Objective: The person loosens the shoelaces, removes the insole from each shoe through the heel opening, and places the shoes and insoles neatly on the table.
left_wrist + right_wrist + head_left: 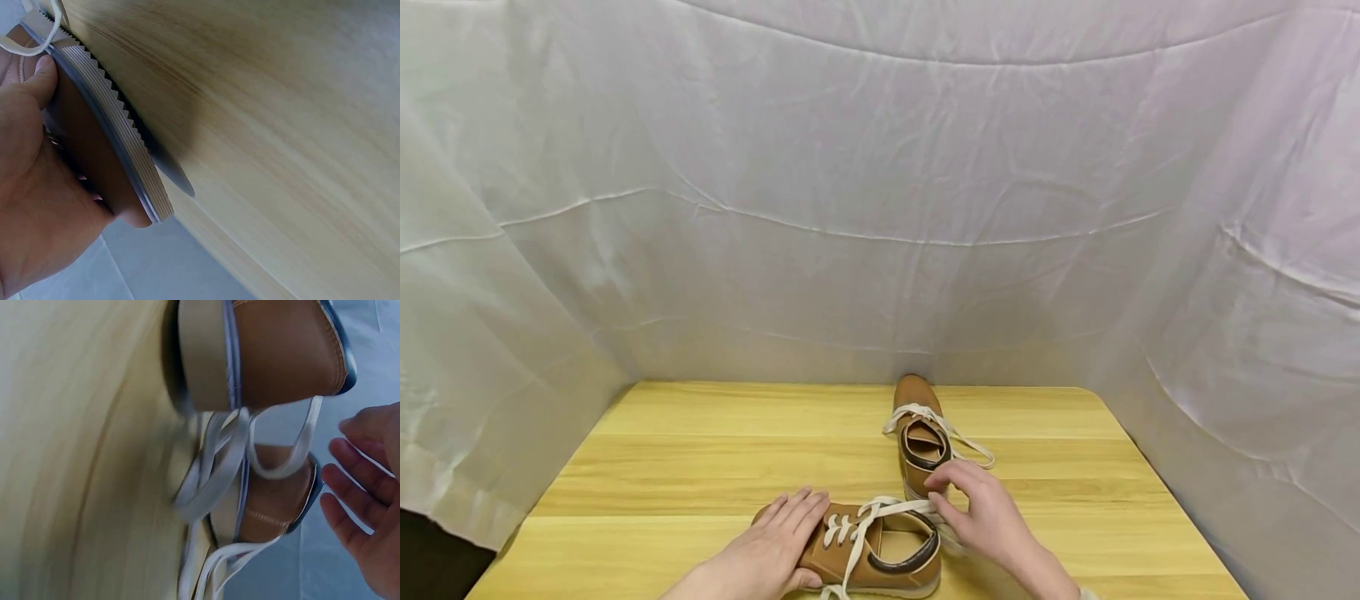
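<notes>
A brown shoe (917,575) with a dark collar lies sideways near the front of the table, toe to the left. My left hand (778,542) rests across its toe, fingers stretched over the top and thumb along the near side. Loosened white laces (865,533) spread over its tongue, one end trailing past the heel. Beside that heel my right hand (981,508) hovers with loosely bent fingers; the right wrist view shows a gap between its fingertips (340,519) and the hanging lace (297,462).
Behind the heel stands a second brown shoe (912,392), toe pointing to the back. Its white lace (977,454) loops out to the right. Pale grey fabric (880,292) encloses the wooden table (700,467) at the back and sides.
</notes>
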### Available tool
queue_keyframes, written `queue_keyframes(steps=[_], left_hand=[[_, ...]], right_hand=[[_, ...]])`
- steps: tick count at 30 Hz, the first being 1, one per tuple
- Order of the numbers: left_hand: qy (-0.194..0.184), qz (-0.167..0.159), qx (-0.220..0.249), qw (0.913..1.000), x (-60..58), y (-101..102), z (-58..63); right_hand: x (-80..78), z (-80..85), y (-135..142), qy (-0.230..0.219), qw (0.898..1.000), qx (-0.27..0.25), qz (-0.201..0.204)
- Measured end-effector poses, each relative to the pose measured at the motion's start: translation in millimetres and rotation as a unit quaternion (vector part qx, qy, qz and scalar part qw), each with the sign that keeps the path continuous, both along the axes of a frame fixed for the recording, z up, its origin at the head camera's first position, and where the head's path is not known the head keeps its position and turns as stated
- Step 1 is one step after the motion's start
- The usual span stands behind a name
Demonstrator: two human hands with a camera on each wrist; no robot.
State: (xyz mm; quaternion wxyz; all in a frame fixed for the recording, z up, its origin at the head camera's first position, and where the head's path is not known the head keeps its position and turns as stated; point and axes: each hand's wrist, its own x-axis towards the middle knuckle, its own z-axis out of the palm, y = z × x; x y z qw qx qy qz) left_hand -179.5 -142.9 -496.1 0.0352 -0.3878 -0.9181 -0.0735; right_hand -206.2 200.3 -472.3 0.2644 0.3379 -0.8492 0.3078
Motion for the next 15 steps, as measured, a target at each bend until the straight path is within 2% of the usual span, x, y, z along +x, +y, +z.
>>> queue_keyframes(steps=[4,7,11,15], left_hand=[[0.009,-0.003,0.004,0.9999,-0.6,-0.3,-1.1],[0.007,-0.003,0.004,1.0,-1.0,0.2,-1.8],[0.006,-0.001,0.002,1.0,-1.6,0.8,-2.8],[0.006,-0.002,0.006,1.0,-1.7,-0.1,-3.4]], right_hand=[[-0.4,5.4,-10.1,0.031,0.998,-0.036,0.049],[-0.7,8.2,-18.6,0.047,0.995,-0.042,0.079],[-0.3,9.0,-28.7,0.054,0.994,-0.025,0.094],[2.1,7.8,-37.9,0.032,0.995,-0.01,0.098]])
